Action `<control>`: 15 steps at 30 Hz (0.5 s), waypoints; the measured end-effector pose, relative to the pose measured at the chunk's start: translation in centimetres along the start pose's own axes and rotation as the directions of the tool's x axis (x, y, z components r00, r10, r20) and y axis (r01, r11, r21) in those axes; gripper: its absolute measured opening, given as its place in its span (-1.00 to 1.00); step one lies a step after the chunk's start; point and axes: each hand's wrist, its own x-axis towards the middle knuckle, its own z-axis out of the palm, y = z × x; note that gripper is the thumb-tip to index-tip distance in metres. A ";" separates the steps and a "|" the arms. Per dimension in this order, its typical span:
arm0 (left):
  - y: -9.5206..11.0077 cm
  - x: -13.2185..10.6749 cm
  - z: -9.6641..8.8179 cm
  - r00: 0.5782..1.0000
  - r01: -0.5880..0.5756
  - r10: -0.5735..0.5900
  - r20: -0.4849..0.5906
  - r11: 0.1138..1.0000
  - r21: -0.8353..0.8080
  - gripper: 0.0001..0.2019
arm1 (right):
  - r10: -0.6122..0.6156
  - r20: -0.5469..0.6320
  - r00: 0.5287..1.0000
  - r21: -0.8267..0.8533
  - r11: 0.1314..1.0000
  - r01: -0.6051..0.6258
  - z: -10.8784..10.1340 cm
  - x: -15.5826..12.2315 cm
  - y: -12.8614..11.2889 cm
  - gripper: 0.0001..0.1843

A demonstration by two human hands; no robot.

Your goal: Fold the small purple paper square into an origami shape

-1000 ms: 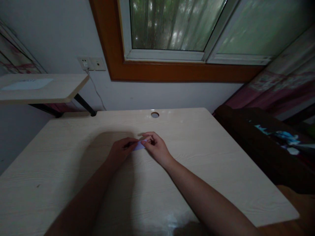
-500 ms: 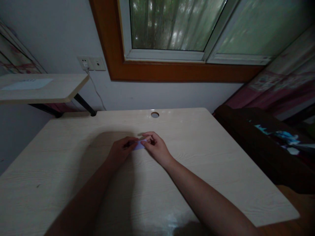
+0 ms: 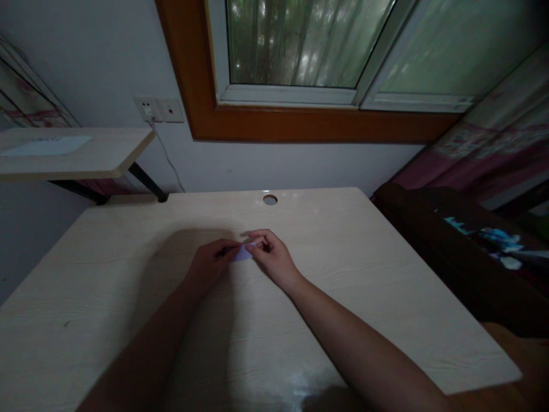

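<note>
Nearest, the left forearm [image 3: 146,343] came in from seven o'clock and the right forearm [image 3: 364,343] from five, converging on a small purple piece [image 3: 243,253], perhaps paper, over the farther half of the worktop [image 3: 364,274]. The left hand [image 3: 209,260] grasped its nine-o'clock end between thumb and fingers; the right hand [image 3: 274,254] pinched it at three o'clock, an index finger extended past it toward eleven. This two-ended grip probably steadied so slight a thing and left its middle exposed; whether it touched the surface could not be told.

Toward three o'clock the worktop ran broadly out to a slanting edge, giving the right elbow room to swing. At twelve, a round hole [image 3: 270,199] sat just inside the far edge. At ten, a raised shelf [image 3: 86,166] bearing a pale sheet [image 3: 47,146] overhung the corner, limiting reach there. Dark furniture [image 3: 412,212] stood past two o'clock; farthest, the window frame [image 3: 300,125] crossed twelve.
</note>
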 end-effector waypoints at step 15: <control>-0.1 -0.1 0.1 0.998 -0.034 0.035 -0.046 0.999 0.015 -0.76 | 0.010 0.059 0.998 -0.095 0.995 -0.004 0.0 0.0 -0.3 -0.65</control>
